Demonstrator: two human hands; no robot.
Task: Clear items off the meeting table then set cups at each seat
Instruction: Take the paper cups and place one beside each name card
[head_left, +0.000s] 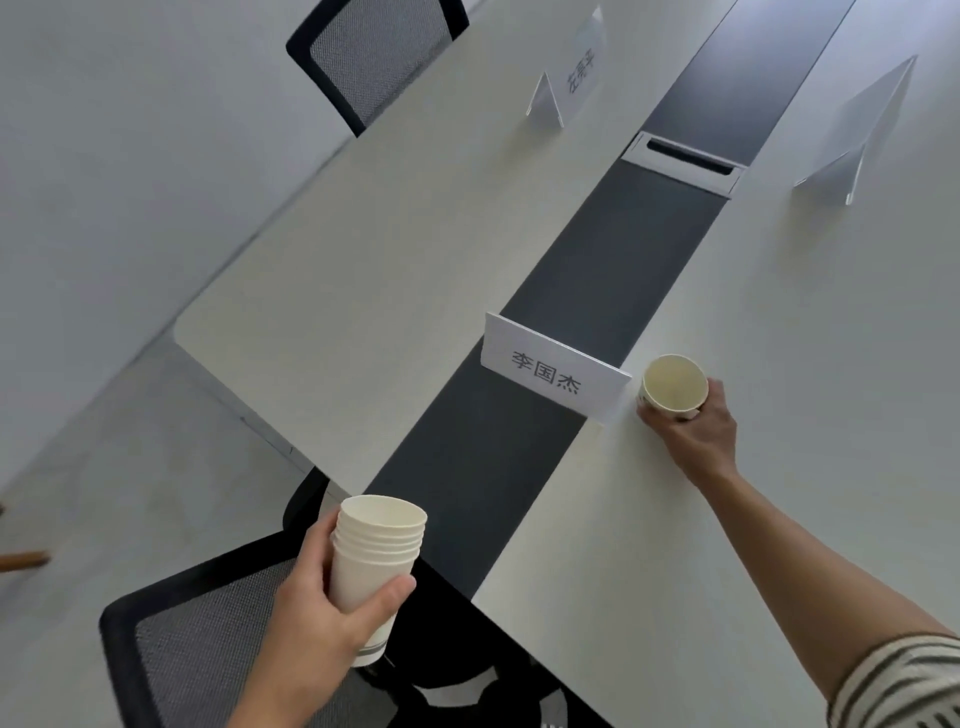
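1. Head view gives you the white table (363, 249) running on a diagonal, its rounded near corner at the left and a dark strip (545, 395) down its middle; most of the white top on both sides lies bare.
2. Two mesh chairs sit at its left edge, one far (363, 57), one near (208, 654) under your left arm.
3. Your right hand (696, 431) is closed around a single cup (674, 384) standing on the table, just beside a name card (550, 371) that straddles the strip's edge.
4. Your left hand (322, 613) is clamped on a stack of cups (376, 561), held over the near chair, off the table.
5. Two more name cards (576, 78) stand farther up, well apart; a cable slot (685, 161) lies between them.
6. The right-hand far card (857, 135) shows only its back; your striped sleeve (904, 686) is cut off.
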